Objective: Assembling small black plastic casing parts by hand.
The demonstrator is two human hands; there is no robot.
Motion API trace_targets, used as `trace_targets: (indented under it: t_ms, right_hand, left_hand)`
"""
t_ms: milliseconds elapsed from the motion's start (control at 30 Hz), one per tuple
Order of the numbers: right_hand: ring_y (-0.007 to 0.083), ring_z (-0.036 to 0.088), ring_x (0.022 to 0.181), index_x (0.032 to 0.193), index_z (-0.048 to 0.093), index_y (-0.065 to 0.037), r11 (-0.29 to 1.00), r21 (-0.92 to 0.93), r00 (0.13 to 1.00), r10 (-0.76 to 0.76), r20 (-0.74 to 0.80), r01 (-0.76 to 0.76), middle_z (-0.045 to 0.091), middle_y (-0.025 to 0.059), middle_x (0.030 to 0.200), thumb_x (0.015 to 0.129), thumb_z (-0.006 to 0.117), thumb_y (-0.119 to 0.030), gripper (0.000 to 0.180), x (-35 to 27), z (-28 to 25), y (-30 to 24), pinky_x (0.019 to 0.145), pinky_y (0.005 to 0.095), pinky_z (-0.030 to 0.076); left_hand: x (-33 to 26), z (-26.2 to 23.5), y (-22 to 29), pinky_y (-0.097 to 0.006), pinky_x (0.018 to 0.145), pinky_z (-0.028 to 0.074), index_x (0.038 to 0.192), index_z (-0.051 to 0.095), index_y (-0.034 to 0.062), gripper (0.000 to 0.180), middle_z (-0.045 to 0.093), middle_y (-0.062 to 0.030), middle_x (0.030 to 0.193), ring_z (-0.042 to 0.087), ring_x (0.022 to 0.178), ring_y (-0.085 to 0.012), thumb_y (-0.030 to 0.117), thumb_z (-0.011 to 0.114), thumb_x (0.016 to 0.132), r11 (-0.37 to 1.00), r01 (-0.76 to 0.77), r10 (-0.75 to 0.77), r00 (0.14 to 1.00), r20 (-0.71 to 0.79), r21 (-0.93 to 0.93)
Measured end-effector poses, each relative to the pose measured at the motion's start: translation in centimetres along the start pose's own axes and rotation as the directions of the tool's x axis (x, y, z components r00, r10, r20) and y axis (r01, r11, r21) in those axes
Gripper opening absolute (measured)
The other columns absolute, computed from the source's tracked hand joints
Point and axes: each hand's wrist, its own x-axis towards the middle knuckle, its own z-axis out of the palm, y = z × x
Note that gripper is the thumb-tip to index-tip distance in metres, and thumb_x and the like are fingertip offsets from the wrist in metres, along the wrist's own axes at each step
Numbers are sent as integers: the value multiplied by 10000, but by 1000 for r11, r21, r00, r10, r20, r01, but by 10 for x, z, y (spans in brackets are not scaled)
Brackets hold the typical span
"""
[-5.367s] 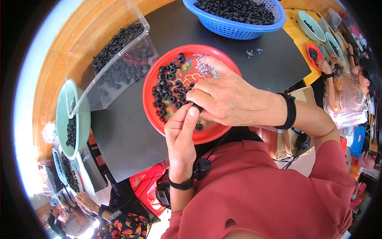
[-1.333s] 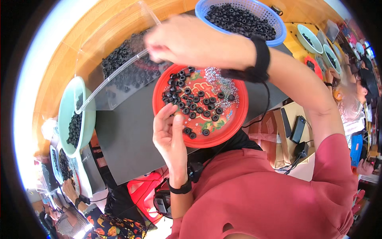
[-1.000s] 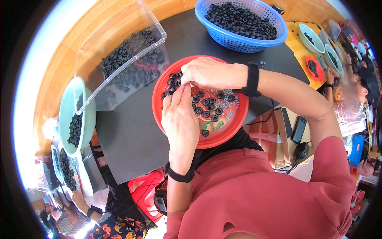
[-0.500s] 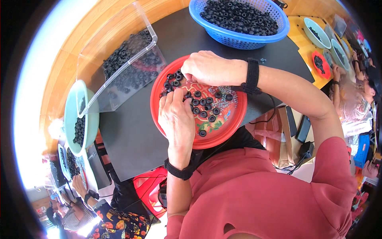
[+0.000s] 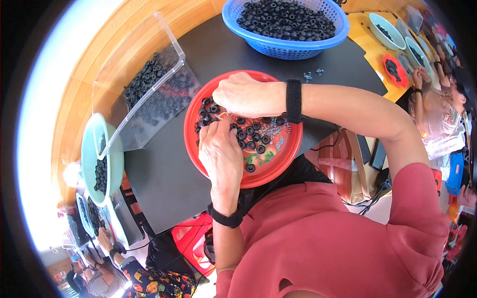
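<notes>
over the red plate (image 5: 198, 149) on the black table (image 5: 164, 174), both hands work among the small black rubber rings (image 5: 251, 136). the left hand (image 5: 221, 154) lies palm down across the plate's near-left part, its fingers curled toward the rings at the upper left; the fingertips (image 5: 214, 130) bunch together there, but whether they pinch a ring cannot be told. the right hand (image 5: 248, 94) comes in from the right across the far rim, knuckles up, its fingers (image 5: 218, 102) bent down into the rings beside the left fingertips; what they hold is hidden under the hand. the two hands' fingertips nearly meet.

a little over a second ago the right hand was raised away over the clear plastic bin (image 5: 149, 84) while the left hand rested open at the plate's near edge; since then the right has come down onto the plate and the left has slid forward to join it. over the last half second both have barely shifted.

the rings lie scattered over the plate's middle and right, with tiny pale parts (image 5: 271, 136) among them. behind the plate stands a blue basket (image 5: 278, 44) heaped with black rings, and the clear bin to the left holds more. a pale green bowl (image 5: 117, 164) with rings sits at the table's left edge. a few small metal bits (image 5: 312, 75) lie on the table between plate and basket. each wrist wears a black band.
</notes>
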Motion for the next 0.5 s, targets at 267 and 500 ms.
trace_targets:
  t_ms: [267,500]
  right_hand:
    - [332,667,684,722,642,1,995,-27,995,95,21,-95,659,177,707,716,678,-156,161,9,7,-5,555,440,514]
    - [326,671,672,713,654,-1,985,-65,987,158,-18,-159,662,181,700,733,651,-160,160,12,11,-10,546,429,518]
  left_hand:
    - [-5,0,0,-410,777,463,921,660,22,165,620,-116,879,563,885,-317,17,655,756,1000,1,-2,1000,-18,-7]
    - [-14,-16,9,-292,801,511,1020,658,-2,170,686,-101,943,653,882,-178,-11,624,853,709,380,-443,895,44,-595]
